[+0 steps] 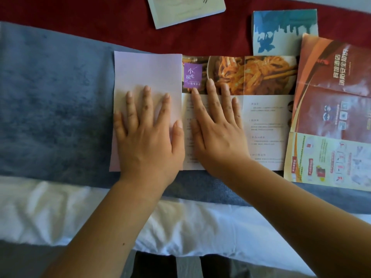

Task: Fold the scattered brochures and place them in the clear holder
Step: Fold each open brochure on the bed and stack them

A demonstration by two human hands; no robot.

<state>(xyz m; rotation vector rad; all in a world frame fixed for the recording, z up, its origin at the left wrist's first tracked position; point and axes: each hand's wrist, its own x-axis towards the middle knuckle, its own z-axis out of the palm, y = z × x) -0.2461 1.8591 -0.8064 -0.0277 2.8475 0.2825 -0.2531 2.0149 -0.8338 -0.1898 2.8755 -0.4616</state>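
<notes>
Right now both of your hands lie flat with fingers spread, gripping nothing. Your left hand [144, 135] presses the pale panel [148, 71] folded over at centre left. Your right hand [216, 125] presses the middle panel of the noodle brochure [269, 117] just beside it.

The brochure sits mid-frame on a soft blue blanket [54, 97], and that is the main risk. The bedding gives under pressure, so the crease may come out skewed or the paper may wrinkle if you push hard.

The rightmost panel is not yet folded, and its edge seems to lie under the orange brochure [331, 109] at the right of the frame. Lifting that panel could drag the orange sheet along.

A blue brochure [281, 33] at upper right and a pale booklet [186, 11] at top centre lie unfolded. The clear holder is not in view, so you must find it before placing anything.
</notes>
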